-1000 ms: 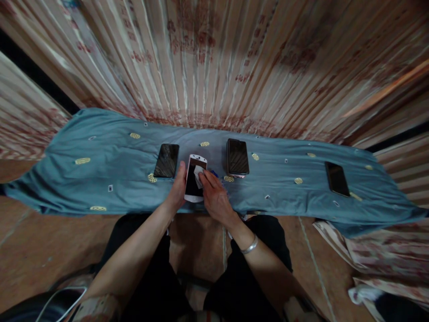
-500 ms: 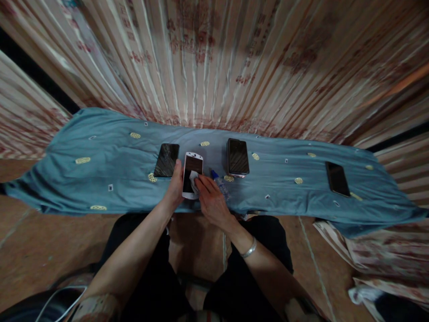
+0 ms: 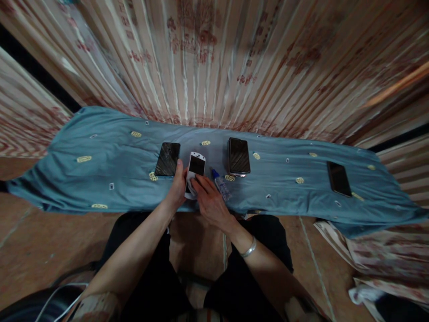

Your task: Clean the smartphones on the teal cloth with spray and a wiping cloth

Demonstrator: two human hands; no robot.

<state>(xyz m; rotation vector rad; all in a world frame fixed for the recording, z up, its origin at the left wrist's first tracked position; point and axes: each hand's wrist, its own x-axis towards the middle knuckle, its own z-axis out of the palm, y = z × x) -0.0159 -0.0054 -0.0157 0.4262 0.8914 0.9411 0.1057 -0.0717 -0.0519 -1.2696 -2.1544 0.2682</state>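
A white-framed smartphone [image 3: 197,163] with a dark screen is held over the near side of the cloth, slightly tilted. My left hand [image 3: 177,188] grips it along its left edge, thumb up the side. My right hand [image 3: 212,197] presses a small white wipe [image 3: 189,179] against the lower half of the screen, its fingers closed over it. Just right of the phone lies a clear bottle [image 3: 221,185] with a blue cap. Beyond my left thumb, a dark phone [image 3: 168,158] rests flat on the cloth.
A blue patterned cloth [image 3: 281,201] covers the long narrow table. Several dark phones seem stacked [image 3: 239,155] right of centre, and another dark phone [image 3: 338,178] lies farther right. Pleated curtains [image 3: 208,80] hang behind the table. A white cable [image 3: 63,295] shows at lower left.
The white phone has tilted a little clockwise, its top shifting right. The wipe and my right fingers have moved slightly left across the screen.
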